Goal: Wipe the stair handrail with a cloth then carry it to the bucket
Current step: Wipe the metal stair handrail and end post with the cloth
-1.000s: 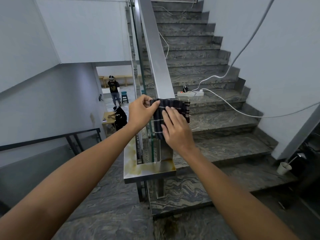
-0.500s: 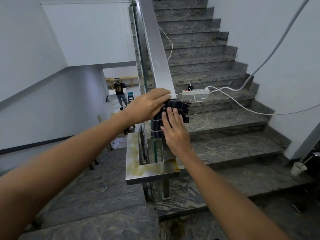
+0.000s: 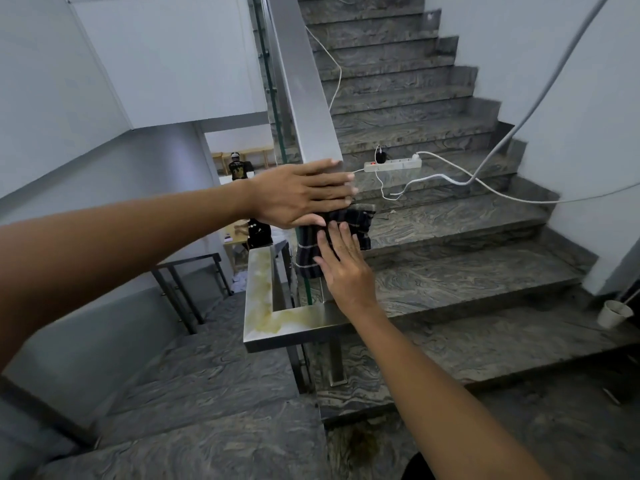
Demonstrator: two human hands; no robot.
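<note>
With the dark striped cloth (image 3: 334, 237) draped over the steel handrail (image 3: 301, 98) just above its near bend, the left hand (image 3: 304, 195) and right hand (image 3: 341, 268) are pressing it flat-fingered, ungripped; firm, even pressure sliding along the rail should be serving best.

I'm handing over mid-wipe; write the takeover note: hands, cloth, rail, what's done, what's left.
Left hand: flat, fingers straight, across the handrail above the cloth.
Right hand: open, fingers pressing the cloth against the rail's side.
Cloth: dark plaid, draped over the rail at its lower bend.
Done: cloth on the rail.
Left: yellow stains on the flat landing section; the carry. No bucket in view.
</note>
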